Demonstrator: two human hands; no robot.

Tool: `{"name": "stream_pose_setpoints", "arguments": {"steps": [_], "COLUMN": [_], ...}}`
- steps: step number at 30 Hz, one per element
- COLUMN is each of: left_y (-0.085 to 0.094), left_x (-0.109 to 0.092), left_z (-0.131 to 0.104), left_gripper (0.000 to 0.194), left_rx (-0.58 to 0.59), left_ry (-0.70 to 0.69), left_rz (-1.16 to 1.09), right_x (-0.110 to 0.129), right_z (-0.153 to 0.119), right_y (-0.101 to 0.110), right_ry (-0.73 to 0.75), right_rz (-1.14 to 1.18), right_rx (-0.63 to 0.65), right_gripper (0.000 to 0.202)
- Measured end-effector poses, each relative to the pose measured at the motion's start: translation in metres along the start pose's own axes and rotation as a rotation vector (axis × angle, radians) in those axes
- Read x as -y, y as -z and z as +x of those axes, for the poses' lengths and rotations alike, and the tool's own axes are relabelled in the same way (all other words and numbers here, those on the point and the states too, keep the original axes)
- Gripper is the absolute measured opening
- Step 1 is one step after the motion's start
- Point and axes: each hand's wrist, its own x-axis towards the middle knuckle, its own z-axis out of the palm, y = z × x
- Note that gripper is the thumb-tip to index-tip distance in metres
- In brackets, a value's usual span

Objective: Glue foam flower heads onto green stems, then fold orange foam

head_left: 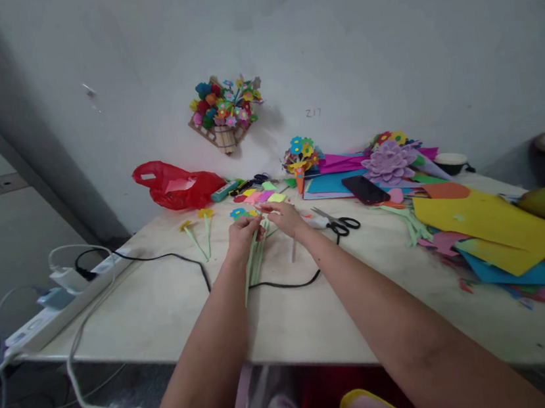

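Near the middle of the table, my left hand [245, 235] is closed around light green flower stems [256, 265], which hang down below its fingers. Blue and yellow foam flower heads [240, 213] show just beyond that hand. My right hand [284, 220] almost meets it, fingers pinched at the top of the bunch; what lies between them is too small to make out. To the left lie two yellow flowers [205, 213] on green stems. Black-handled scissors [338, 223] rest right of my right hand, close to a black cable [282, 285] crossing the table.
A power strip [68, 302] with plugs sits on the left edge. Behind are a red plastic bag [176, 188], coloured foam pieces [265, 196] and a small flower vase [300, 177]. A phone [365, 190] and a pile of coloured sheets [497, 219] occupy the right.
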Motion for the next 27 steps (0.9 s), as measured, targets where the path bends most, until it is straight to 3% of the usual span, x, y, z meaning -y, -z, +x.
{"name": "stream_pose_setpoints", "arguments": {"steps": [13,19,27], "left_y": [-0.003,-0.003,-0.003], "left_x": [0.000,0.000,0.003], "left_z": [-0.002,-0.002,-0.001], "left_gripper": [0.028,0.028,0.030], "left_rx": [0.081,0.103,0.136], "left_ry": [-0.009,0.018,0.002], "left_rz": [0.085,0.141,0.162], "right_x": [-0.010,-0.016,-0.015], "right_z": [0.003,0.003,0.000], "right_y": [-0.002,-0.003,0.002], "right_ry": [-0.102,-0.125,-0.134], "right_rz": [0.179,0.136,0.222], "right_rx": [0.022,0.012,0.082], "right_gripper": [0.026,0.015,0.014]}}
